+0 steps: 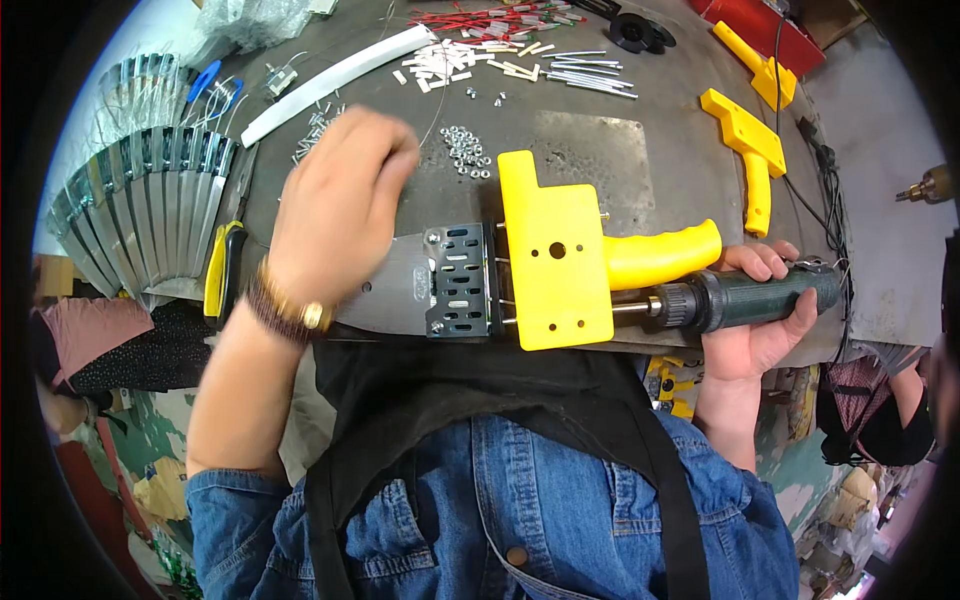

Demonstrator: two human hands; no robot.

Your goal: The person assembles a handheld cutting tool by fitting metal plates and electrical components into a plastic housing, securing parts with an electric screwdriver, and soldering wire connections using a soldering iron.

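Note:
In my right hand (765, 330) is a dark green electric screwdriver (765, 299), fingers wrapped round its barrel. Its long bit reaches left behind the lower edge of a yellow plastic housing (560, 285) with a pistol-type handle. Left of the housing, metal pins join it to a slotted metal bracket (463, 282) fixed to a flat grey metal blade (395, 290). My left hand (340, 200) is bent over the blade near a pile of small screws (318, 128). Motion smears its fingertips, and most of its fingers are hidden.
Small nuts (465, 150) lie beyond the housing. White ceramic pieces (440, 62), metal rods (592, 78) and red wires (490, 20) lie farther back. Yellow-handled pliers (217, 270) and fanned metal blades (150, 200) are left; yellow handle shells (748, 140) and a cable (815, 190) are right.

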